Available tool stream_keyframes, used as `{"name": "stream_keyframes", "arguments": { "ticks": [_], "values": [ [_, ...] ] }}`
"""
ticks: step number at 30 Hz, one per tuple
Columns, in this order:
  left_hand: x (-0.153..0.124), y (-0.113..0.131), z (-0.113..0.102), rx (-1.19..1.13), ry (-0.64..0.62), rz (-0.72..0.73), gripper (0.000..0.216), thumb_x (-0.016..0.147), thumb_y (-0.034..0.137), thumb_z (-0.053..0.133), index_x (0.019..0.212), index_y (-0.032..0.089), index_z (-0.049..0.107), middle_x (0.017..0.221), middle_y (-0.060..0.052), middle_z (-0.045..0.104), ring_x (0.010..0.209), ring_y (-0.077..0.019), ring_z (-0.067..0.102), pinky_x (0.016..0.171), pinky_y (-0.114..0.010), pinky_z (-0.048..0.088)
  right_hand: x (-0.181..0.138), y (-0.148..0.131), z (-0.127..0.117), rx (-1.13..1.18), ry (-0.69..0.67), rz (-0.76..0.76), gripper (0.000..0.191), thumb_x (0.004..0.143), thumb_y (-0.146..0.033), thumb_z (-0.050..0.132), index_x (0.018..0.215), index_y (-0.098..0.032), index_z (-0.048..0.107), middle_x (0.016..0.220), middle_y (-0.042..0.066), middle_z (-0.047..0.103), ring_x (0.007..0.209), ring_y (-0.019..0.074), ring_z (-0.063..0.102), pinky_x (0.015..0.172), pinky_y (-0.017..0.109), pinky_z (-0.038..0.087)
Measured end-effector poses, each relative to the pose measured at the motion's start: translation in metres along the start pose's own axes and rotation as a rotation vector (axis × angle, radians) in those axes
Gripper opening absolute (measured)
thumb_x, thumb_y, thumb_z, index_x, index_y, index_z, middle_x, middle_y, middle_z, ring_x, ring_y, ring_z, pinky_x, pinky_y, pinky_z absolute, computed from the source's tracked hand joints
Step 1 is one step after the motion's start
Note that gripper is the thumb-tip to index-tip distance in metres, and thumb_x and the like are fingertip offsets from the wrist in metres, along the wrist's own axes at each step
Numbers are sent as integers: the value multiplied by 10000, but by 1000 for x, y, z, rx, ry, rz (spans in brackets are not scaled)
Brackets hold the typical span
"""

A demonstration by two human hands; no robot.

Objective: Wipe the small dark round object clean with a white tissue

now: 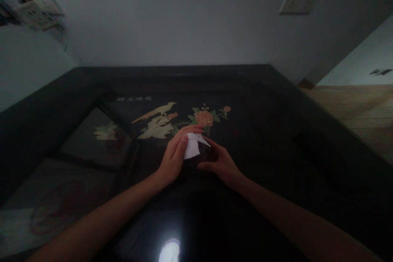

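Note:
My left hand point(174, 156) pinches a small white piece of paper point(192, 147) between thumb and fingers, just above a glossy black table point(276, 139). My right hand point(218, 162) sits close on the right, its fingers curled toward the paper's lower edge and around something dark that I cannot make out. Both hands hover over the table's middle, near its painted bird and flower design point(181, 120).
The table top is dark and reflective, with a bright light glare point(169, 250) near its front edge. Wall sockets point(302, 0) sit on the grey wall behind. More sockets point(37, 8) are at the upper left. Wooden floor point(359, 110) lies to the right.

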State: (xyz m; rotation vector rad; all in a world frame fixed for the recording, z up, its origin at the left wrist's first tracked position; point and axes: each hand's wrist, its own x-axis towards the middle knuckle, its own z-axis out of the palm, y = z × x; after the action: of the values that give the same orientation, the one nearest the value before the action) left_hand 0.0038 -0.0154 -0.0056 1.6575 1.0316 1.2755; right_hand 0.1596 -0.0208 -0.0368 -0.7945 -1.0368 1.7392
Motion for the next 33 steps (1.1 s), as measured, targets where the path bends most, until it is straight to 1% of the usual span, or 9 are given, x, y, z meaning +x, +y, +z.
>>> {"name": "stream_keyframes", "arguments": {
  "ticks": [5, 8, 15, 18, 21, 24, 28, 31, 33],
  "values": [
    [3, 0, 5, -324, 49, -372, 441, 924, 449, 376, 1127, 155, 635, 1095, -77, 688, 940, -246, 651, 831, -377, 518, 0, 5, -1, -27, -38, -61, 789, 481, -142, 876, 1204, -285, 595, 1158, 19, 676, 1128, 260, 600, 1016, 464, 436],
    [2, 2, 6, -385, 55, -430, 435, 922, 450, 380, 1118, 159, 635, 1058, -73, 698, 889, -237, 664, 791, -360, 526, 1, 8, -2, -44, -37, -81, 815, 472, -125, 877, 1217, -276, 584, 1168, 29, 669, 1148, 268, 589, 1028, 469, 426],
    [-12, 2, 12, -94, 108, -161, 432, 962, 455, 317, 1204, 187, 553, 1255, -82, 585, 1140, -225, 551, 1005, -364, 405, 1, 3, -1, 1, 41, -59, 728, 503, -126, 863, 1166, -279, 606, 1163, 18, 680, 1113, 251, 611, 1024, 454, 438],
    [-18, 2, 15, 5, 76, -75, 435, 958, 436, 355, 1326, 221, 448, 1390, -81, 467, 1291, -222, 422, 1118, -387, 276, 2, 1, -1, 32, 84, -68, 690, 516, -142, 857, 1148, -277, 616, 1157, 15, 685, 1119, 253, 608, 1035, 454, 426],
    [-17, 6, 13, 56, 25, -59, 467, 962, 414, 357, 1396, 243, 377, 1478, -65, 372, 1366, -219, 326, 1162, -401, 186, 4, 1, -2, 57, 84, -76, 671, 552, -163, 844, 1171, -267, 609, 1182, 28, 675, 1128, 255, 601, 1044, 450, 413],
    [-7, 11, 6, 108, -24, -56, 425, 970, 384, 342, 1348, 229, 460, 1430, -68, 449, 1322, -223, 394, 1135, -406, 245, 6, 6, -6, 78, 70, -93, 644, 598, -190, 826, 1195, -265, 598, 1191, 36, 670, 1115, 252, 607, 1034, 454, 418],
    [6, 13, -5, 278, -59, 72, 343, 942, 366, 423, 1192, 198, 587, 1239, -92, 590, 1169, -239, 515, 1034, -401, 365, 9, 13, -11, 79, 55, -101, 647, 588, -190, 834, 1187, -268, 604, 1179, 31, 677, 1105, 248, 611, 1028, 456, 420],
    [9, 10, -9, 368, -88, 151, 331, 935, 363, 432, 1181, 196, 579, 1202, -95, 596, 1151, -244, 514, 1014, -397, 372, 8, 12, -10, 71, 76, -94, 625, 586, -229, 836, 1171, -265, 617, 1170, 28, 681, 1104, 251, 609, 1026, 461, 420],
    [8, 7, -9, 375, -97, 149, 355, 942, 370, 411, 1207, 185, 555, 1211, -102, 586, 1159, -245, 505, 1021, -396, 362, 7, 9, -7, 72, 86, -88, 631, 574, -224, 841, 1164, -271, 620, 1178, 23, 678, 1114, 251, 603, 1025, 458, 423]
  ]
}}
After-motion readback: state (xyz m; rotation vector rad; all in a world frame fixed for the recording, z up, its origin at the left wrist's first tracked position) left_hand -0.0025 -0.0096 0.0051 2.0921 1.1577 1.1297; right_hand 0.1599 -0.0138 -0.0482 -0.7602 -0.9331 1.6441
